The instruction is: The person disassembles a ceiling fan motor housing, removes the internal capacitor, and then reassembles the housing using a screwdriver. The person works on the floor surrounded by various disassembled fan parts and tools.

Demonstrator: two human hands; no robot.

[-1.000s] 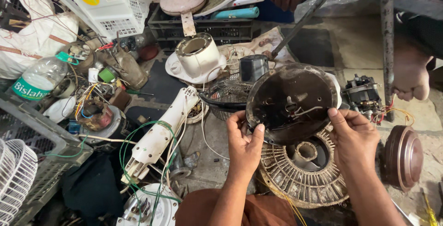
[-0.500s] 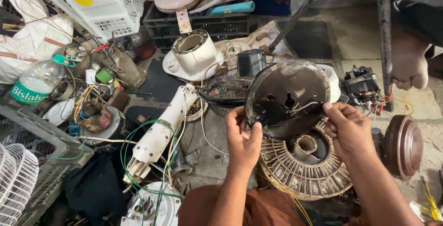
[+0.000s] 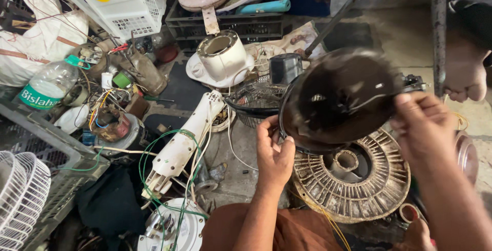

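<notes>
**Between 2 hands, a dark round cover held on edge**

Above the ribbed motor housing (image 3: 352, 178) on the floor, I see the dark round cover (image 3: 338, 99) lifted clear and tilted, its broad face turned toward the camera and blurred. It sits between both hands, so neither is truly nearer; each has 1 side of the rim.

My left hand (image 3: 274, 151) comes up from below, at the cover's lower left edge. Its fingers are curled narrow around the rim, thumb on the near side. My right hand (image 3: 423, 128) grips the opposite, right edge, fingers folded over the rim from behind, knuckles facing me. Both forearms rise from the bottom of the view and angle inward, the right one steeper.

The cover has no real long axis, being a disc; the line that matters runs left to right, from 1 grip to the other, roughly level with a slight rise to the right. The housing lies just below and apart from it.

To the left lie a white fan neck (image 3: 182, 146) wound with green wire, a wire fan guard (image 3: 253, 102) and a white plastic base (image 3: 223, 58)
</notes>
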